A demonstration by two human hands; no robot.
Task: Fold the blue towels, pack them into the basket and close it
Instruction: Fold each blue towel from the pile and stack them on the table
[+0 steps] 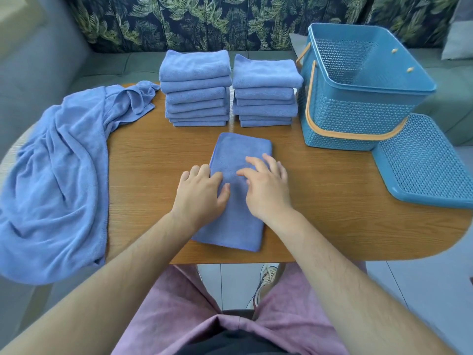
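Observation:
A blue towel [238,155], folded into a long strip, lies in the middle of the wooden table [320,201]. My left hand [202,193] rests flat on its left edge and my right hand [266,185] lies flat on its middle, fingers spread. Two stacks of folded blue towels stand behind it, a left stack [195,88] and a right stack [266,92]. A heap of unfolded blue towels [58,175] hangs over the table's left end. The open blue basket [358,98] with orange handles stands empty at the back right, its perforated lid [425,160] leaning against it.
A grey sofa with leaf-patterned cushions [204,19] runs behind the table. My pink-clad lap [204,316] and a shoe [266,280] show below the table's near edge.

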